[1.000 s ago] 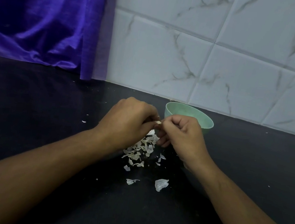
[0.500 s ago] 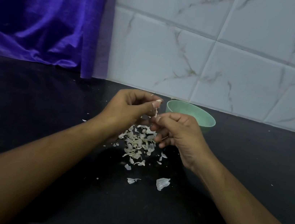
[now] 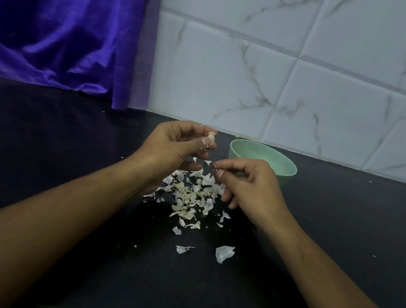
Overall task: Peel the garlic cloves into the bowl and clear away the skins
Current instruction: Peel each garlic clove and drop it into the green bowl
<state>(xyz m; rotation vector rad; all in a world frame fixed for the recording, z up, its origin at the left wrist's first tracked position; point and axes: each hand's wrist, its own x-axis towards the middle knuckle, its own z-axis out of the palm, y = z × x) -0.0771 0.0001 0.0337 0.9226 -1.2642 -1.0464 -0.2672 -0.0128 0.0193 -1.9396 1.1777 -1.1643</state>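
Pinched garlic clove (image 3: 211,138) in left hand (image 3: 171,146) fingertips, raised over pile of skins (image 3: 192,196) on dark bench (image 3: 348,226). Nipped small skin scrap (image 3: 214,165) between right hand (image 3: 253,187) thumb and forefinger, just in front of green bowl (image 3: 262,153).

Looks like a home kitchen. Evidence: dark stone desk (image 3: 39,157) butted against white marble-look wall tiles (image 3: 310,90) running 11 to 3 o'clock, purple curtain (image 3: 59,16) hanging at 10 o'clock, small mint-green bowl (image 3: 257,152) at 12 o'clock near the wall, loose garlic skins (image 3: 191,199) piled mid-desk.
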